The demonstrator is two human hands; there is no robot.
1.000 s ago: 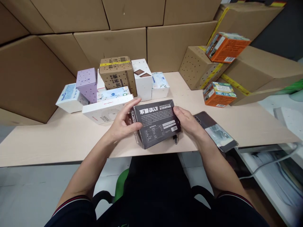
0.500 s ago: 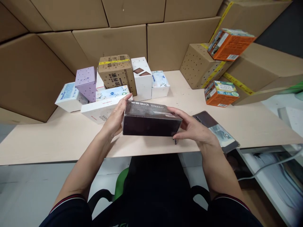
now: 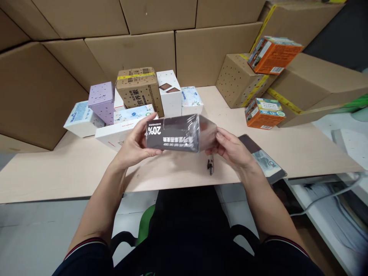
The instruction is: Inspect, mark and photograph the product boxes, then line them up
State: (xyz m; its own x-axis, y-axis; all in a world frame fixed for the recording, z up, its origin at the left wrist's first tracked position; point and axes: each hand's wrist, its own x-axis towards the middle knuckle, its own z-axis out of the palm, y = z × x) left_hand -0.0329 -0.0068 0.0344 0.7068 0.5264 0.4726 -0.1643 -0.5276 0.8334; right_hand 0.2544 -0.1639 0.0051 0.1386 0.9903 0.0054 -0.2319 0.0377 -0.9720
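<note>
Between my hands, above the table's front part, is a dark box [image 3: 172,133] in shiny clear wrap, with upside-down white print reading "20%". My left hand [image 3: 134,143] grips its left end, thumb along the lower edge. At the right end, the fingers of my right hand [image 3: 232,147] hold the corner, some of them hidden behind it. Under the box, close to the right fingers, a small black-and-clear item like a box cutter [image 3: 211,165] lies on the table [image 3: 172,178]. A flat dark package with a picture [image 3: 263,159] rests right of my right hand.
At the left stand a purple box [image 3: 101,100], a white box [image 3: 110,134], tissue packs [image 3: 82,119] and a taped brown carton [image 3: 140,92]. Orange boxes [image 3: 264,115] and cartons [image 3: 234,80] are at the right. Large cartons [image 3: 132,57] wall the back.
The box has turned in my hands, so a printed side and its right end now face me. My right hand has shifted its hold, and the small item beneath shows more.
</note>
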